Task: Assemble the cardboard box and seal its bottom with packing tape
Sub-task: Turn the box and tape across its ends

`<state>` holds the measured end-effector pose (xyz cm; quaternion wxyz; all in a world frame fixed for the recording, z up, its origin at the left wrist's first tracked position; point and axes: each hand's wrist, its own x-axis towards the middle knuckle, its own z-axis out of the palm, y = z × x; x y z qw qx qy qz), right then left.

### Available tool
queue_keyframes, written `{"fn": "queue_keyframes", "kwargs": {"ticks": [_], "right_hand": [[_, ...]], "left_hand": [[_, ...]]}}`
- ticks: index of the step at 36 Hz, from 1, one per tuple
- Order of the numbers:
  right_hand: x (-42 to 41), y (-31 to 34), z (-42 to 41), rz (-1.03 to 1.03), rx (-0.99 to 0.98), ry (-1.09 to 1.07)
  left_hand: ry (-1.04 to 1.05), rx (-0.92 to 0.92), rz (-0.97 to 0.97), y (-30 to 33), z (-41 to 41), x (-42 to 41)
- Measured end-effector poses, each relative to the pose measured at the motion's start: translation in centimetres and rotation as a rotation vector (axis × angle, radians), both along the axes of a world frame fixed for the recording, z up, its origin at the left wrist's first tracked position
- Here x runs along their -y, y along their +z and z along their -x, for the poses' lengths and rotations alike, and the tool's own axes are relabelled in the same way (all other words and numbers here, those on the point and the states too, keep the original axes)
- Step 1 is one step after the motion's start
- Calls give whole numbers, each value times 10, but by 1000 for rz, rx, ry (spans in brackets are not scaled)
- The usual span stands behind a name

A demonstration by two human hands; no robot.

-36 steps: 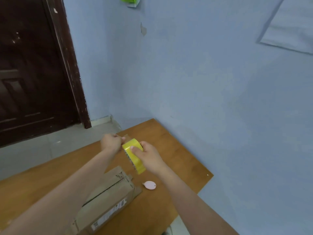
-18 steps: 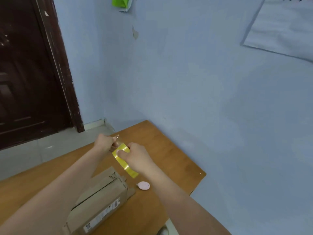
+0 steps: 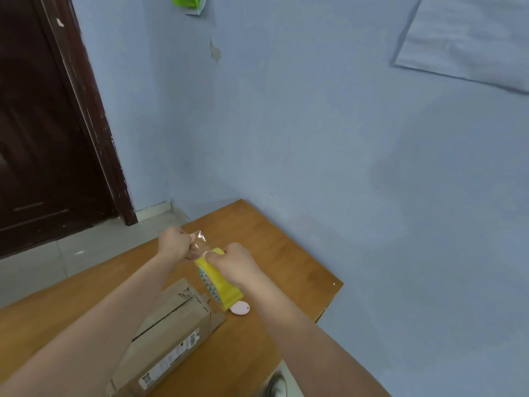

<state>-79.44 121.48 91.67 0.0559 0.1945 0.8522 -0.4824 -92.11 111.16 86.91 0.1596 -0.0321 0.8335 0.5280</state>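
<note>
2 bare hands meet above the far part of a wooden table (image 3: 286,253), both busy with 1 roll of tape. The right hand (image 3: 239,263) grips the yellow tape roll (image 3: 219,285) from above, fingers curled over its top edge and thumb on the near side; the roll is held in the air on edge, tilted so its lower rim points toward 5 o'clock. The left hand (image 3: 173,243) sits just beside it at 10 o'clock, fingers closed in a pinch on the loose end of the clear tape strip (image 3: 199,242), which runs in a short, crinkled, shiny span from that pinch back to the top of the roll. The hands are close together but not touching, joined only by the strip.

The cardboard box (image 3: 171,339) lies on the table at 7 o'clock from the hands, under the left forearm. Its flaps are folded shut, with a dark seam running down the middle of the upper face; I cannot tell whether any tape is on the seam. A white printed label (image 3: 169,359) is on its long side facing 5 o'clock.

A small pink oval object (image 3: 241,308) rests on the table just below the roll's lower rim, at 3 o'clock from the box's far end.

Beyond the table stand a pale blue wall (image 3: 315,138) and, at 10 o'clock, a dark brown door (image 3: 43,138). A shoe (image 3: 276,385) shows on the floor off the table's near edge.
</note>
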Motion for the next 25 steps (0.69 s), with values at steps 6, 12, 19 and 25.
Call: {"fn": "queue_keyframes", "kwargs": {"ticks": [6, 12, 19, 25], "right_hand": [[3, 9, -2, -51, 19, 31], [3, 8, -5, -80, 53, 31], [2, 0, 0, -44, 109, 31], [-12, -4, -1, 184, 26, 76]], "left_hand": [[11, -97, 90, -4, -10, -9], [24, -143, 89, -11, -14, -14], [103, -86, 24, -22, -13, -8], [116, -60, -36, -23, -1, 5]]}}
